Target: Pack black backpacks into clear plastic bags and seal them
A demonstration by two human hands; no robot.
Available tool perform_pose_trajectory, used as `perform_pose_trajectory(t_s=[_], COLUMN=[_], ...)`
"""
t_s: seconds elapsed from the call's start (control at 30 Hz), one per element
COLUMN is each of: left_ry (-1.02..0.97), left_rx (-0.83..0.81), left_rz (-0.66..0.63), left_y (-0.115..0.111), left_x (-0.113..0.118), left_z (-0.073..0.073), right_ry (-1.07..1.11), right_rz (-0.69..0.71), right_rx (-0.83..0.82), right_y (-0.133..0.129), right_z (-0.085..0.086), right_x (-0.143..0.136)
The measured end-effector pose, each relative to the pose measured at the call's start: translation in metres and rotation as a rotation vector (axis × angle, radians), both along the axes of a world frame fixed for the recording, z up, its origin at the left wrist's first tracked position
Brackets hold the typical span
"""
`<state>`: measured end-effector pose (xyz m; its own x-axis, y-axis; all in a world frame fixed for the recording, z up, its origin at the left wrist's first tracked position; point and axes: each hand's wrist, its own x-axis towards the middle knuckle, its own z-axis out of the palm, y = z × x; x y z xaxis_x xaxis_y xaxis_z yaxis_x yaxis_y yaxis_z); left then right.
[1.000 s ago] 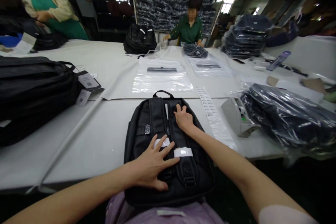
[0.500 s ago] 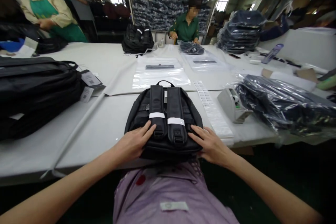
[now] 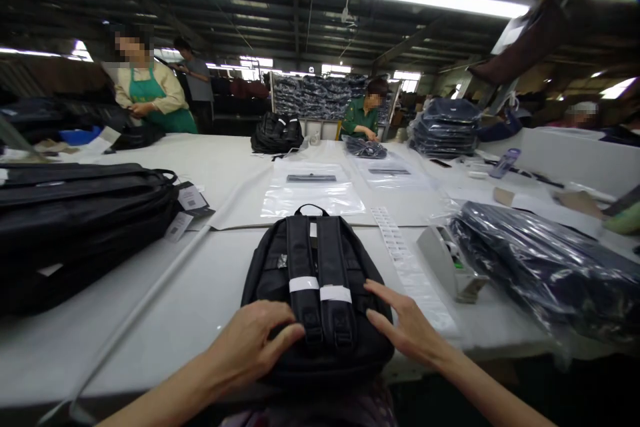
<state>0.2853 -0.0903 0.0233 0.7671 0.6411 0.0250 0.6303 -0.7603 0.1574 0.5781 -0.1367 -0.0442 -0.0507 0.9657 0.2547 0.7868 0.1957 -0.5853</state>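
Observation:
A black backpack (image 3: 367, 260) lies in front of me at the table's near edge, straps facing up and top loop pointing away. White bands (image 3: 335, 293) wrap its two shoulder straps. Over the lower left side of the backpack rests my left hand (image 3: 260, 333), its thumb and fingers apart beside the left strap. My right hand (image 3: 403, 320) is at the lower right side, fingers spread, with the fingertips at the backpack's surface. Neither hand is wrapped round anything. The backpack's underside is hidden.
Black backpacks with tags (image 3: 85, 227) lie at left. Clear plastic bags (image 3: 315, 195), a label sheet (image 3: 390, 233) and a grey dispenser (image 3: 453, 263) are on the white table (image 3: 165, 307). Plastic-wrapped bags (image 3: 545, 267) lie at right. Co-workers (image 3: 363, 113) stand across the table.
The view has tilted upward, so the scene sits lower and ceiling lights show. My hands have stayed at the backpack's lower sides, with the right fingers spread a little wider.

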Motion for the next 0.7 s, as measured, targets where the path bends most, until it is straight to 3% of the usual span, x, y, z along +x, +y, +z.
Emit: perform_pose_trajectory(t_s=[0.07, 0.17, 0.27, 0.37, 0.47, 0.57, 0.63, 0.7], left_ry=[-0.044, 0.088, 0.198, 0.208, 0.23, 0.219, 0.075, -0.133], left_rx=[0.048, 0.017, -0.105, -0.143, -0.14, -0.145, -0.148, -0.104], left_rz=[-0.008, -0.061, -0.087, -0.169, -0.197, -0.246, -0.258, -0.148], left_y=[0.01, 0.021, 0.024, 0.021, 0.015, 0.015, 0.03, 0.062], left_x=[0.016, 0.033, 0.031, 0.019, 0.012, 0.015, 0.022, 0.037], left_z=[0.008, -0.014, -0.041, -0.048, -0.039, -0.023, -0.01, 0.004], right_ry=[0.056, -0.014, -0.136, -0.184, -0.185, -0.189, -0.182, -0.165], right_rz=[-0.142, -0.19, -0.09, 0.042, 0.07, 0.109, 0.132, 0.125], right_rx=[0.019, -0.002, -0.111, -0.234, -0.217, -0.199, -0.201, -0.201], right_y=[0.032, 0.077, 0.096, 0.095, 0.09, 0.09, 0.091, 0.092], right_z=[0.018, 0.023, 0.004, -0.022, -0.035, -0.035, -0.033, -0.03], right_x=[-0.019, -0.049, -0.066, -0.066, -0.062, -0.058, -0.057, -0.055])
